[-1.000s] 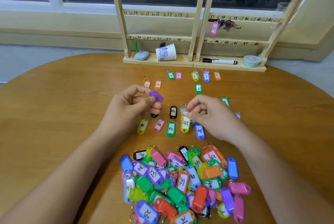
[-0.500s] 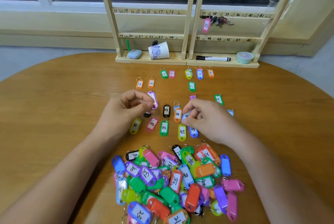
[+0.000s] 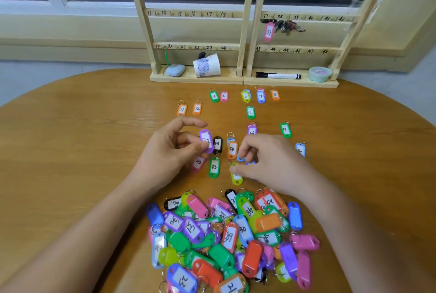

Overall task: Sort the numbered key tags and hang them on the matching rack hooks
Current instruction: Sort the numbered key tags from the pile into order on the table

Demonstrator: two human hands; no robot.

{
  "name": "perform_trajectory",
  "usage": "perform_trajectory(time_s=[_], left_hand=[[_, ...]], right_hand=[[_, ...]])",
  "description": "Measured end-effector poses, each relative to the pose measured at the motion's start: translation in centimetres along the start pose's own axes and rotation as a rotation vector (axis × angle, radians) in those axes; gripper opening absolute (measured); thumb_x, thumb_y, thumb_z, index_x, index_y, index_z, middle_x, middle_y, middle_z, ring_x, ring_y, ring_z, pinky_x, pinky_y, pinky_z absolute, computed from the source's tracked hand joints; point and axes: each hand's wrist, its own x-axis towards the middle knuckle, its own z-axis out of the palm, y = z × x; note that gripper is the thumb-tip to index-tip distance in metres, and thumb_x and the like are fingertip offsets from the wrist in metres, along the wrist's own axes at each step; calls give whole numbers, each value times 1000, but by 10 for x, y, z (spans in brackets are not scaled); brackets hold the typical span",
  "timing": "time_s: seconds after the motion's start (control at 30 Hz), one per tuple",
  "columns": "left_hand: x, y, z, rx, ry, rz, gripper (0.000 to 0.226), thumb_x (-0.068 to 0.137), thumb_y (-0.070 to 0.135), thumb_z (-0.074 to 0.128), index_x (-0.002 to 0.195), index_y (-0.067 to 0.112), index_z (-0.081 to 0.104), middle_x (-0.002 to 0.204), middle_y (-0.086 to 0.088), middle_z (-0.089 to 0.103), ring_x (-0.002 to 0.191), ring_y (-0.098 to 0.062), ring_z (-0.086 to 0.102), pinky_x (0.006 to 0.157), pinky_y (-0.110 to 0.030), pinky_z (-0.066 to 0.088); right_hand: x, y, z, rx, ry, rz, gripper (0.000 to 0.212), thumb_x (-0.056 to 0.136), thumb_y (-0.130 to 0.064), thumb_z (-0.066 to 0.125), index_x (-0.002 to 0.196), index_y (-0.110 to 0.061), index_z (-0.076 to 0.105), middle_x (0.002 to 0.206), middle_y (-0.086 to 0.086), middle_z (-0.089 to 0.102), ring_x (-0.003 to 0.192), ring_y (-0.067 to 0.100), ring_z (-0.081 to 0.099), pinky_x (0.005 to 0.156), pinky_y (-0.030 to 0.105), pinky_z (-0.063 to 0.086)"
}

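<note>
My left hand (image 3: pixel 169 153) pinches a purple key tag (image 3: pixel 205 140) between thumb and fingers, label side up, just left of the black tag 33 (image 3: pixel 217 144). My right hand (image 3: pixel 266 162) rests over a blue tag (image 3: pixel 241 157), fingers curled on it, thumb touching the yellow-green tag (image 3: pixel 236 175). Sorted tags lie in rows on the table: orange 34 (image 3: pixel 232 149), green 43 (image 3: pixel 214 167), pink 42 (image 3: pixel 198 162). A heap of mixed coloured tags (image 3: pixel 226 236) lies near me. The wooden numbered rack (image 3: pixel 244 16) stands at the far edge, with pink tag 37 (image 3: pixel 269 31) hanging.
More tags sit in rows toward the rack: 11 (image 3: pixel 182 109), 12 (image 3: pixel 197 108), 3 (image 3: pixel 214 96), 7 (image 3: pixel 260 96), 8 (image 3: pixel 274 95). On the rack's base are a paper cup (image 3: pixel 207 66), a black marker (image 3: pixel 278 76), a green tub (image 3: pixel 319 74) and a small case (image 3: pixel 175 70).
My left hand turned the purple tag over and lowered it beside tag 33. My right hand let the yellow-green tag down into the row and moved onto the blue tag.
</note>
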Motion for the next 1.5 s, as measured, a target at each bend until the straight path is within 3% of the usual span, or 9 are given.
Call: perform_trajectory(time_s=[0.1, 0.2, 0.37, 0.47, 0.67, 0.83, 0.97, 1.13, 1.5], left_hand=[[1, 0, -1, 21, -5, -6, 32, 96, 12, 78, 125, 24, 68, 88, -10, 79, 73, -26, 68, 75, -39, 54], [0, 0, -1, 31, -9, 1, 31, 96, 14, 78, 123, 26, 70, 89, -10, 80, 75, -26, 69, 78, -42, 55], [0, -2, -1, 16, 6, 17, 22, 99, 13, 75, 118, 22, 72, 90, -14, 80, 78, -40, 71, 81, -53, 57], [0, -1, -1, -16, 12, 17, 15, 101, 16, 72, 116, 18, 73, 88, -16, 80, 80, -28, 75, 82, -49, 59], [-1, 1, 2, -35, 52, -6, 10, 102, 19, 71, 109, 15, 76, 79, -15, 78, 67, -21, 71, 68, -29, 55], [-1, 0, 0, -9, 103, -18, 11, 102, 20, 71, 104, 12, 79, 78, -16, 77, 71, -24, 67, 76, -44, 46], [0, -1, 0, 33, 68, -14, 10, 103, 19, 71, 102, 12, 78, 77, -15, 77, 68, -25, 68, 70, -37, 51], [2, -7, -1, 64, 4, -9, 9, 102, 25, 72, 102, 18, 78, 83, -18, 77, 71, -36, 70, 78, -49, 58], [3, -8, -2, 90, -33, -13, 8, 101, 25, 73, 104, 19, 78, 85, -16, 79, 70, -28, 70, 68, -29, 56]], right_hand=[[-4, -10, 4, -180, -13, 19, 46, 72, -65, 86, 90, -31, 60, 86, -14, 65, 81, 5, 62, 72, 38, 56], [-6, -18, 9, -221, -4, 15, 41, 77, -57, 86, 94, -30, 60, 85, -14, 66, 83, 8, 64, 74, 38, 57], [-5, -17, 11, -59, -48, 75, 28, 81, -36, 91, 93, -30, 67, 84, -15, 70, 77, 0, 63, 67, 28, 51], [-3, -13, 8, 6, -94, 92, 26, 81, -30, 93, 93, -30, 69, 84, -13, 73, 69, -2, 62, 60, 17, 42], [0, -8, -2, 243, -196, 97, 21, 83, -15, 91, 92, -22, 74, 82, -2, 78, 56, -2, 57, 61, 25, 47], [-1, 13, -22, 399, -93, 137, 8, 95, -16, 80, 96, -23, 76, 82, -2, 71, 74, 7, 64, 64, 26, 48], [-8, 27, -25, 303, -77, 160, 10, 100, -20, 74, 95, -29, 75, 89, -1, 70, 73, 8, 57, 64, 30, 46], [-14, 23, -22, 115, -90, 72, 15, 88, -35, 85, 88, -29, 72, 89, -7, 65, 65, 1, 53, 65, 25, 43], [-15, 3, -5, -128, -193, 15, 19, 87, -41, 86, 87, -33, 69, 98, -14, 56, 88, -3, 56, 70, 18, 40]])
